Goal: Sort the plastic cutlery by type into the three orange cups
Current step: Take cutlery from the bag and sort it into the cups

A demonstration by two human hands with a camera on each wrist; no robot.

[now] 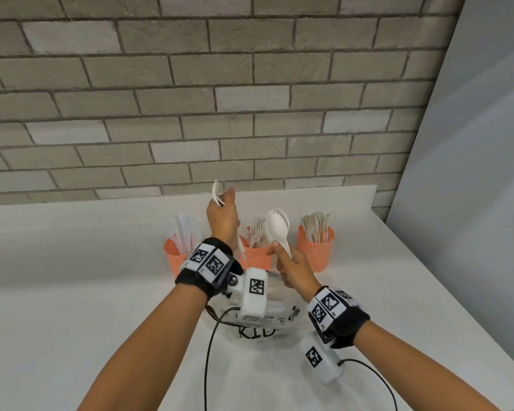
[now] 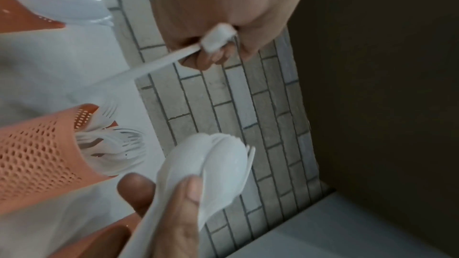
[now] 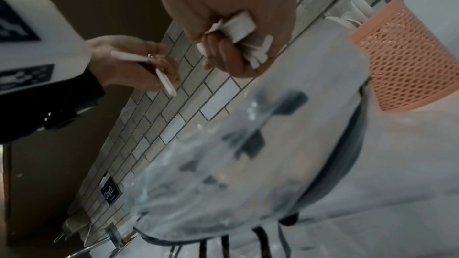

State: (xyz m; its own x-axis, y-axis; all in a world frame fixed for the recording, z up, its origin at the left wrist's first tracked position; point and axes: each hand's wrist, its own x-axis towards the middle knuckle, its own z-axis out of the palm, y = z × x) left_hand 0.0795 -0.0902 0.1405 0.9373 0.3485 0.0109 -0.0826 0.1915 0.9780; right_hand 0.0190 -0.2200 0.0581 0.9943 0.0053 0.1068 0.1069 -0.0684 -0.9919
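Observation:
Three orange mesh cups stand in a row near the wall: the left cup point(image 1: 172, 256) holds knives, the middle cup point(image 1: 254, 256) forks, the right cup point(image 1: 315, 250) spoons. My left hand point(image 1: 223, 203) is raised above the gap between the left and middle cups. It grips a couple of white cutlery pieces point(image 1: 215, 189), and one handle point(image 2: 149, 68) hangs down; their type is unclear. My right hand point(image 1: 279, 253) is in front of the fork cup point(image 2: 37, 154) and grips a bunch of white spoons point(image 1: 277, 228) by the handles point(image 3: 240, 30), bowls up.
A clear plastic bag point(image 1: 257, 330) with black lettering lies on the white counter point(image 1: 101, 307) under my wrists. A grey brick wall point(image 1: 250, 99) runs behind the cups. A pale panel point(image 1: 472, 173) closes the right side. Cables point(image 1: 208, 351) trail from the wrist cameras.

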